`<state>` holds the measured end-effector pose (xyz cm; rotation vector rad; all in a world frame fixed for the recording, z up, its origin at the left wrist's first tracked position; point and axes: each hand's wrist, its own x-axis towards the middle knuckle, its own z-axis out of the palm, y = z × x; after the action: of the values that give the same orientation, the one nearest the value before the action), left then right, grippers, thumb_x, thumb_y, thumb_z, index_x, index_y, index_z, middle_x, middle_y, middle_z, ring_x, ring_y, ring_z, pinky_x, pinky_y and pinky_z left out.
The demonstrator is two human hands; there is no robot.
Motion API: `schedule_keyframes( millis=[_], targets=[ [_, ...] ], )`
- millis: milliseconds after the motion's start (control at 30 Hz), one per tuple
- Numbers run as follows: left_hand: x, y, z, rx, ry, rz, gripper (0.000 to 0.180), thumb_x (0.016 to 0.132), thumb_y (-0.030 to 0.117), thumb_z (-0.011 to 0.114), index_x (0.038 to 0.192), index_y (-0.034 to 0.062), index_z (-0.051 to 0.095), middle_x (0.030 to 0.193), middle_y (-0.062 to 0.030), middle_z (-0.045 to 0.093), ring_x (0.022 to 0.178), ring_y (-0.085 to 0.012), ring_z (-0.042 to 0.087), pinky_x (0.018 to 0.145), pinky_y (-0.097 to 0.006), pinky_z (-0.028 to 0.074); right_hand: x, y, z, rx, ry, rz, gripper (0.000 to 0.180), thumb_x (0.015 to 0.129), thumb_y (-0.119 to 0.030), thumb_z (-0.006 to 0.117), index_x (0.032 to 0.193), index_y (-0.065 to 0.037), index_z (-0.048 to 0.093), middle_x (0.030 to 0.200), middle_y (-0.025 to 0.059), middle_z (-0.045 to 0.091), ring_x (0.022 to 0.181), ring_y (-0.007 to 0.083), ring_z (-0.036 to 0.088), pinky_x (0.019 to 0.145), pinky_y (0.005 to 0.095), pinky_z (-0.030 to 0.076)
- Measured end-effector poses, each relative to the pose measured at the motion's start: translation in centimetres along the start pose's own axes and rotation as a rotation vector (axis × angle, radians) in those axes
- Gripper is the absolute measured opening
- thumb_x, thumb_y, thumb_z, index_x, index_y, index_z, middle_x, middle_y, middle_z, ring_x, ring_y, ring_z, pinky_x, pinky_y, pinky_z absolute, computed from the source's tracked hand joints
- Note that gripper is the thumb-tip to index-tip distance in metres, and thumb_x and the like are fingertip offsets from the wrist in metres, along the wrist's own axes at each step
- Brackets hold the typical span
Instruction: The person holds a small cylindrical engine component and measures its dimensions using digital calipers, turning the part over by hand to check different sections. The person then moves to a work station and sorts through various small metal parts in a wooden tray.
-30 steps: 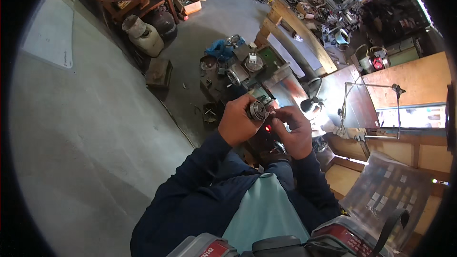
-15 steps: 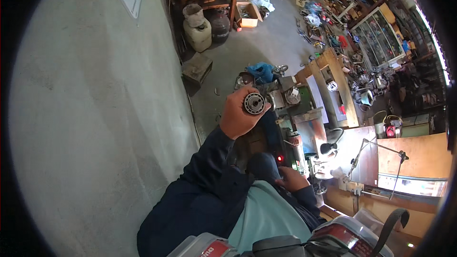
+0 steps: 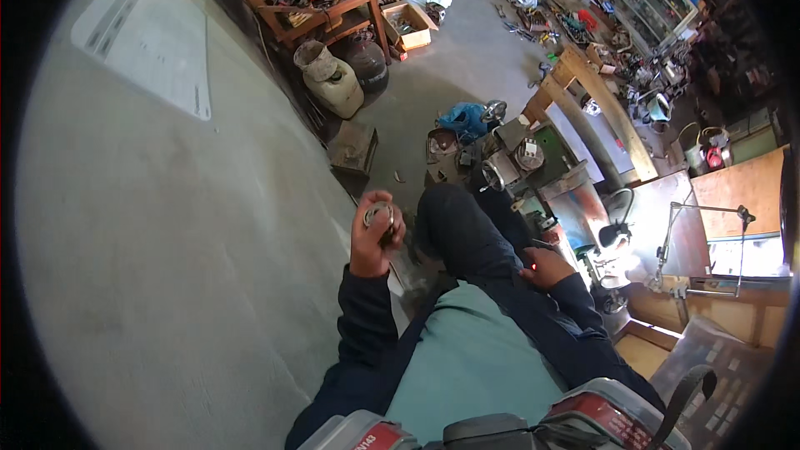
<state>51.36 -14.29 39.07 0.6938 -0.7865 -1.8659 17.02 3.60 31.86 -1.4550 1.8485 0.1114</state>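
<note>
Wall (image 3: 167,225) of grey fills the left, alongside a worker's left hand (image 3: 373,246), which grips a round metal part (image 3: 369,216) between thumb and curled fingers. To its right, a dark-trousered leg (image 3: 462,229) juts forward, with a machine (image 3: 510,160) beyond it on the far side. Farther right, the right hand (image 3: 550,268) lies low beside the leg; whether it holds anything cannot be told. A lamp (image 3: 614,235) glows at right. The part could drop should the one-handed grip loosen, or take a knock if the hand swings into the wall. Half a second ago the left hand reached farther forward, the part's end face exposed; now it is closer to the wall, thumb across the part.
</note>
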Motion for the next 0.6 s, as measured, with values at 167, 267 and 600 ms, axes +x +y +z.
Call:
schedule_keyframes(
  millis=[167,267,600],
  targets=[
    [4.0,-2.0,-5.4,0.060,0.280,-0.158,0.036,0.101,0.039,0.054,0.096,0.0034,0.060,0.065,-0.0041,0.049,0.059,-0.0171,0.051,0.052,-0.029,0.037,11.1,-2.5,-2.2,0.030,-0.102,-0.126,0.055,0.090,-0.036,0.069,0.135,-0.005,0.057,0.120,0.0214,0.067,0.116,0.0398,0.062,0.099,0.0480,0.049],
    [10.2,-2.3,-8.9,0.202,0.356,-0.170,0.032,0.101,0.034,0.054,0.096,0.0029,0.061,0.063,-0.0049,0.050,0.059,-0.0172,0.052,0.054,-0.029,0.040,20.9,-3.5,-3.6,-0.023,-0.203,-0.156,0.055,0.090,-0.036,0.068,0.134,-0.005,0.057,0.119,0.0226,0.067,0.115,0.0399,0.062,0.098,0.0484,0.050],
    [44.1,10.6,-13.5,0.571,0.199,-0.143,0.028,0.104,0.022,0.049,0.112,-0.0019,0.059,0.070,-0.0055,0.057,0.059,-0.0126,0.055,0.058,-0.029,0.049,47.8,-19.2,-20.0,0.319,0.087,-0.319,0.051,0.094,-0.035,0.067,0.133,-0.004,0.055,0.119,0.0216,0.065,0.113,0.0394,0.062,0.093,0.0496,0.051]
  ],
)
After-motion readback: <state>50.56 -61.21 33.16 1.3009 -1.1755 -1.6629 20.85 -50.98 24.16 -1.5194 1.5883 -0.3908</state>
